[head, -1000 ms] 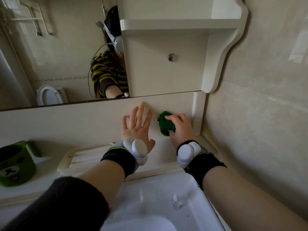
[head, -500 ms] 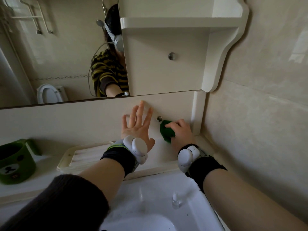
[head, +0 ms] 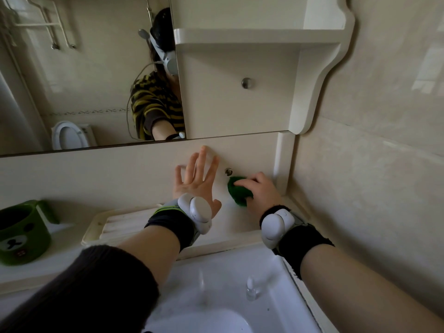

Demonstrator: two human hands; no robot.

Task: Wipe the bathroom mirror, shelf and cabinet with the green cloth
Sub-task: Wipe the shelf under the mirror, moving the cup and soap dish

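My right hand [head: 260, 191] grips the bunched green cloth [head: 237, 193] and presses it against the cream panel [head: 120, 174] below the mirror, just under a small metal knob [head: 228, 171]. Flat against the same panel lies my left hand [head: 194, 181], fingers spread, left of the cloth. The mirror [head: 84, 80] fills the upper left. To its right hangs the cream cabinet door [head: 235, 97] with a round knob [head: 246, 82], and above it juts a white shelf [head: 252, 36].
A green bear mug [head: 21, 234] stands on the ledge at left, with a white soap tray [head: 115, 224] beside it. The white sink basin [head: 216, 296] lies below my arms. A tiled wall [head: 372, 164] closes the right side.
My right hand has slid the green cloth down the panel, uncovering the small metal knob. My left hand has stayed flat in place.
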